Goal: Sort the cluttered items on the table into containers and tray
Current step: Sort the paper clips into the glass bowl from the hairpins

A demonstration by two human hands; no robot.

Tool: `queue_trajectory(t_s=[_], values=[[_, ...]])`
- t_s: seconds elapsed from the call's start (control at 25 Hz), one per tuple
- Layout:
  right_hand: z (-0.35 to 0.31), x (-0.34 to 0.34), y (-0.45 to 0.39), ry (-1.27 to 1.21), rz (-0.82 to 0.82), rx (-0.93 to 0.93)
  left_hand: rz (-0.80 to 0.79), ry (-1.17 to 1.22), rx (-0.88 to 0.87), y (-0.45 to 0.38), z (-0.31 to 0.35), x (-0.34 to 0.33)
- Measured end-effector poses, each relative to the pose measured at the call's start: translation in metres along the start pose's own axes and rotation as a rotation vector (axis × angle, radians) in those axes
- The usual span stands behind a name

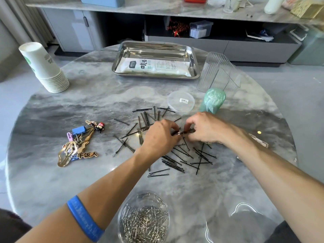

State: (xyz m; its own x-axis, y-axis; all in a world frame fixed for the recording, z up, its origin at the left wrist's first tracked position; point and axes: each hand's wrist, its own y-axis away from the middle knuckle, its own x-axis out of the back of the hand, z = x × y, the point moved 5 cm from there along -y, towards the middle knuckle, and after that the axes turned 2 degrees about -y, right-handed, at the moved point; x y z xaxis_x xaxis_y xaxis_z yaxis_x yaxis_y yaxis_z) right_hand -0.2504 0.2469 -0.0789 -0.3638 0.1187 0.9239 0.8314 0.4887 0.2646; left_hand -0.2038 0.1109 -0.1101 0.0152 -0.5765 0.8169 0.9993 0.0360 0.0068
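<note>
Paperclip jar nearest — hairpins between both hands.

black bobby pins scattered mid-table

Grey cabinet, marble shelf

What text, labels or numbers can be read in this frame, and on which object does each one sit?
"干饭人": gold letter clip in the hair-clip pile.
"吭吸" (uncertain reading): large print on the white packet lying in the steel tray; its smaller print is too blurred.
Sticker on the clear round lid: too small.
Green print on the paper cup stack: unreadable.
</note>
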Motion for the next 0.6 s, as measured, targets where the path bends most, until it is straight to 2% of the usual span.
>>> queue_trajectory(t_s=[0.12,0.28,0.44,0.52,0.6], values=[[0.007,-0.002,0.004,0.035,-0.037,-0.006,0.053,-0.024,-0.044,-0.002,0.003,-0.002],[0.018,0.009,0.008,-0.107,-0.084,-0.108,0.054,0.042,-0.019,-0.002,0.0,-0.003],[0.027,0.022,0.017,-0.175,-0.095,-0.144,-0.033,0.435,0.218,-0.007,-0.01,0.003],[0.017,0.017,0.018,-0.178,-0.075,-0.067,-0.111,0.729,0.354,-0.005,-0.01,0.005],[0.001,0.007,0.016,-0.054,0.014,0.051,-0.171,1.039,0.447,-0.001,-0.007,0.006]])
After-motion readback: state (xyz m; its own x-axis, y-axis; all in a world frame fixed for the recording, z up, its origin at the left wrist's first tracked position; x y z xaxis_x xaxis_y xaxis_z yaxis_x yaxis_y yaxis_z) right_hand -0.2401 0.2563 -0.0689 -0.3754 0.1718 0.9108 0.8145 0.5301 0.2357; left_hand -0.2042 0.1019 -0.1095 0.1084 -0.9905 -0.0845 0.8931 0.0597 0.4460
